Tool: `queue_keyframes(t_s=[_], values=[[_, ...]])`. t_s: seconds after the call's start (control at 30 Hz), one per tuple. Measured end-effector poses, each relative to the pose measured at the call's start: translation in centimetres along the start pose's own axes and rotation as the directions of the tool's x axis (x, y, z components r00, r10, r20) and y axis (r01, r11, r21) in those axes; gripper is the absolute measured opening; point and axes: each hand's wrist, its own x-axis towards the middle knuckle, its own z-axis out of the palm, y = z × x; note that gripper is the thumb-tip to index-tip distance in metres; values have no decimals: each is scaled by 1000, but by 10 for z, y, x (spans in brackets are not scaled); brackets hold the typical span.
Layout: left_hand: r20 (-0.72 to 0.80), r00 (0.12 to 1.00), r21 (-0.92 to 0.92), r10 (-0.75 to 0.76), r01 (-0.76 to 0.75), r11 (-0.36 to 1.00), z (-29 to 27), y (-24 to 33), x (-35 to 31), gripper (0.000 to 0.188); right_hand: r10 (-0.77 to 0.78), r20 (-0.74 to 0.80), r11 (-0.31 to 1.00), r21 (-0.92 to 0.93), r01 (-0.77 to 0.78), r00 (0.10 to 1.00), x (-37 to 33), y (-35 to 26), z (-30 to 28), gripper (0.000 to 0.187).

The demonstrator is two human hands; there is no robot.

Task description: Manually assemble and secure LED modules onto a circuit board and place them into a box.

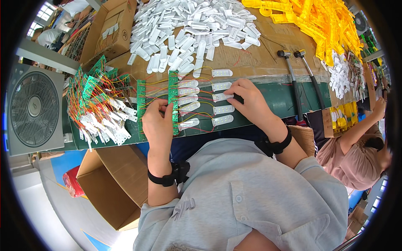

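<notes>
Well, from where I stand both bare hands are bent over a row of small wired lamp boards. The left hand [157, 124] is curled, thumb and forefinger drawn almost together at the near side of a narrow green circuit board [172, 94]; I can't tell whether they pinch it or only rest there. The right hand [252, 102] has its fingers bent and slightly parted from the thumb, the tips at the right end of a white LED strip [220, 97]; whether they grip it, I can't make out. Between the two sets of fingers, red and yellow wires run over white plastic shells [188, 99]. A second green circuit board [141, 94] lies just left of the left fingers, and beyond it sits a tangled heap of wired boards [100, 106].

Ahead and leftward of the fingers, a cardboard box [109, 33] bears a dark round printed mark, too small to read.

The bench's front edge passes close below both hands. Green bench top [274, 94] stretches from the right fingers to two hammers [289, 77], while a pile of white shells [188, 25] bounds the space ahead.
</notes>
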Motion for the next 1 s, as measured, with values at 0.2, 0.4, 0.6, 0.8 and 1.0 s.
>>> queue_keyframes(t_s=[0.2, 0.4, 0.6, 0.8, 1.0], values=[[-11, 1000, -161, -2, 0, 987, -1, 4, -2, 12, 27, -26, 1000, -1, -27, 999, -1, -1, 0, 18], [-48, 997, -256, 59, -69, 964, 0, 3, -6, 9, 129, -23, 991, 25, -128, 991, -2, -3, -2, 21], [-70, 997, -298, 32, -52, 953, -3, 8, -10, 9, 106, 15, 991, 80, -107, 994, 3, -6, -2, 18], [-93, 996, -273, 16, -41, 961, -3, 4, -12, 9, 79, -15, 994, 76, -77, 997, 4, -4, 8, 11], [-99, 995, -277, 17, -44, 960, -3, 2, -14, 10, -41, -34, 999, -21, 40, 999, 4, -3, 9, 11]])
